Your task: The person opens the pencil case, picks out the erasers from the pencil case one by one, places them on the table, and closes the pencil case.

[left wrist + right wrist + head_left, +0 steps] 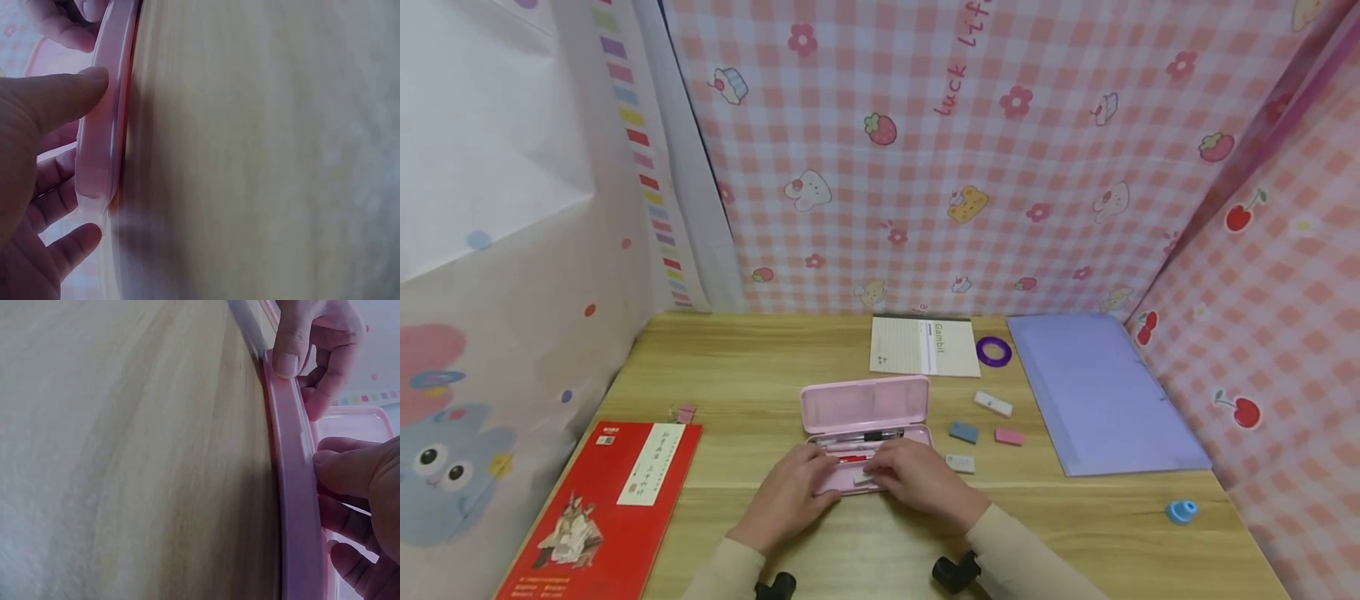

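A pink pencil case [880, 458] lies open mid-table, its lid [865, 404] tilted back. A black pen [880, 435] and a red item [853, 457] lie inside. My left hand [790, 492] grips the front rim at the left. In the left wrist view the left hand [37, 156] has its thumb on the outside of the case wall [103, 144] and its fingers inside. My right hand [917, 477] holds the same rim further right. In the right wrist view the right hand [369, 506] has its thumb on the case edge [294, 506]. A small white piece [865, 478] shows by its fingertips.
Several erasers lie right of the case: white [993, 404], blue [963, 432], pink [1009, 437]. Behind are a notebook [925, 346] and a purple tape ring [994, 351]. A purple folder [1101, 392] and a blue cap [1182, 511] lie right. A red book [606, 508] lies left.
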Demonstrator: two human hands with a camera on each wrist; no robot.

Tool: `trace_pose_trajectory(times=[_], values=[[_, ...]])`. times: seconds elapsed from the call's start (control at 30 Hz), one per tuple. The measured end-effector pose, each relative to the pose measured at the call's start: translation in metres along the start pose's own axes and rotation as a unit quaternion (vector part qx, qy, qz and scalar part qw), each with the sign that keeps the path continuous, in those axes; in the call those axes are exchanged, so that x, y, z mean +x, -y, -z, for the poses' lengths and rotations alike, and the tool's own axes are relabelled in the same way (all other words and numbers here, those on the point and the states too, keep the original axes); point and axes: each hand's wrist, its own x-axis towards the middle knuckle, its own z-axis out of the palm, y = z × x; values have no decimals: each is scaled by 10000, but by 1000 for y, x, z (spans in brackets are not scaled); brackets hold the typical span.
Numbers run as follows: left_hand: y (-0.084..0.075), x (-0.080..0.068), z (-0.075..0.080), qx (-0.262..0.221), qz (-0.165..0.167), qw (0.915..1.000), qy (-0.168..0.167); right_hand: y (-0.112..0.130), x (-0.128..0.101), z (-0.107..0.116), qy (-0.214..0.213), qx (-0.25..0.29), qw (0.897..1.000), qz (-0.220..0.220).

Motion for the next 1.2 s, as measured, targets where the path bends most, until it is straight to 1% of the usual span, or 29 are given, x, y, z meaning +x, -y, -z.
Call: trace_pose_trajectory(times=[0.37,0.57,0.83,0.9,1.0,1.13,1.2], values=[[-1,-2,2,-58,105,9999,61,-2,8,-2,204,57,9998,-57],[-1,-2,4,-51,158,9998,73,-2,9,-4,106,78,9999,-16],[-1,-1,4,-82,173,9997,155,-2,4,-5,-85,-169,9998,67],[-1,-1,4,-77,140,9997,161,-1,-1,-2,-184,-146,9997,47],[0,-1,2,-48,120,9998,178,-1,-12,7,-456,-45,9989,-55],[0,0,1,-41,121,9998,166,-12,-33,21,-1130,10,9936,-69],[-1,0,0,-49,116,9998,164,-21,-47,30,-1413,20,9898,-198]])
